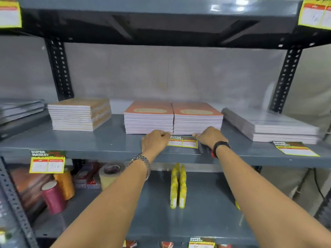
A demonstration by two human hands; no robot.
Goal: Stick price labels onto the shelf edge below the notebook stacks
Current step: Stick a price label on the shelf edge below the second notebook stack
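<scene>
A yellow and green price label (182,141) lies flat on the grey middle shelf (107,142), in front of two orange-covered notebook stacks (172,119). My left hand (155,141) rests at the label's left edge with fingers curled. My right hand (209,136) presses at its right edge. Another label (47,161) hangs stuck on the shelf's front edge at the left, below a tan notebook stack (79,114). A third label (295,149) lies loose on the shelf at the right, before a stack of wrapped white notebooks (272,126).
Below, the lower shelf holds thread spools (53,196), a tape roll (110,173), boxes and yellow packets (177,187). Labels hang from the top shelf edge at both corners (315,14). Black perforated uprights (60,68) frame the bay. Grey folders (19,108) lie far left.
</scene>
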